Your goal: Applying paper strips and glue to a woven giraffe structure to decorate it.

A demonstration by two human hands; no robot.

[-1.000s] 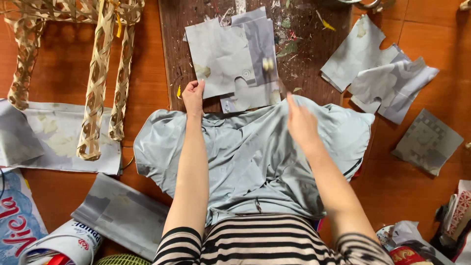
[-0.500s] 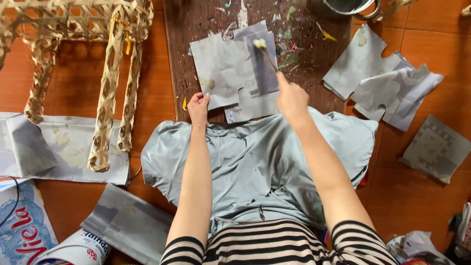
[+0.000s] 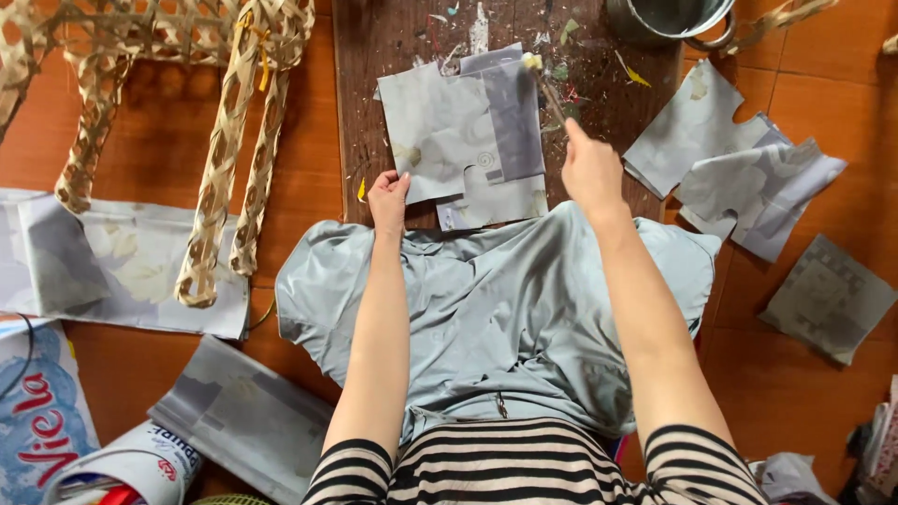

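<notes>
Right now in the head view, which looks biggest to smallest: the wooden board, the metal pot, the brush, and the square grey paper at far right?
1. wooden board
2. square grey paper; metal pot, cut off by the frame's edge, can't be ranked against it
3. brush
</notes>
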